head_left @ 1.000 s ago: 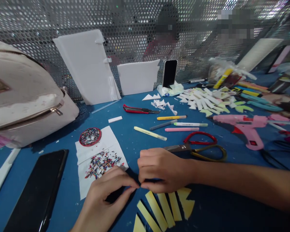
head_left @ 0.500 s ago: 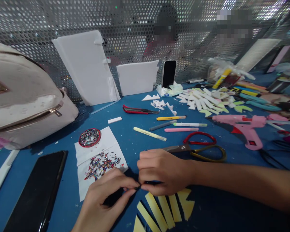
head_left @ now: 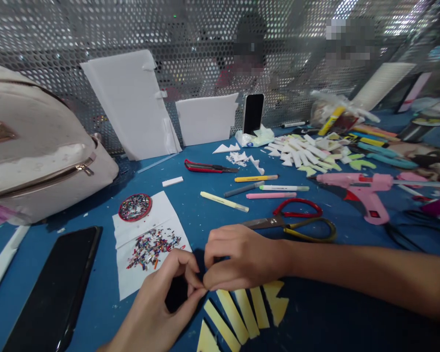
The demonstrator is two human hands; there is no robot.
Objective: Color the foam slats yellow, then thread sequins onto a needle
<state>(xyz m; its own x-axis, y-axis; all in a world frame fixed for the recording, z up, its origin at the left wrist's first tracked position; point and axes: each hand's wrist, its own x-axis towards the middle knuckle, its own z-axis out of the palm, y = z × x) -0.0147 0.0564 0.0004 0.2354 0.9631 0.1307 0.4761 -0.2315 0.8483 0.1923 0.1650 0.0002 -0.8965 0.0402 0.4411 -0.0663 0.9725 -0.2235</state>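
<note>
My left hand (head_left: 168,298) pinches with thumb and fingers just in front of the white paper. Against its fingertips are those of my right hand (head_left: 238,259), also closed. Whatever lies between them is too small or hidden to make out. Under and in front of the right hand, several yellow strips (head_left: 232,315) lie fanned out on the blue table (head_left: 315,318). The white paper (head_left: 122,286) carries a scatter of small colourful beads (head_left: 151,249). On its far end sits a red-rimmed round piece (head_left: 135,207) covered with similar beads.
Scissors (head_left: 267,223) lie behind my right hand, with several markers (head_left: 224,201) and a red cutter knife (head_left: 205,166) beyond. A pink glue gun (head_left: 359,188) and heaped white pieces (head_left: 304,151) are right. A black phone (head_left: 54,288) and backpack (head_left: 39,146) stand left.
My left fingers have curled in more, and both hands still meet at the fingertips. The dark bit seen between them earlier is now out of sight. The view has shifted slightly.
</note>
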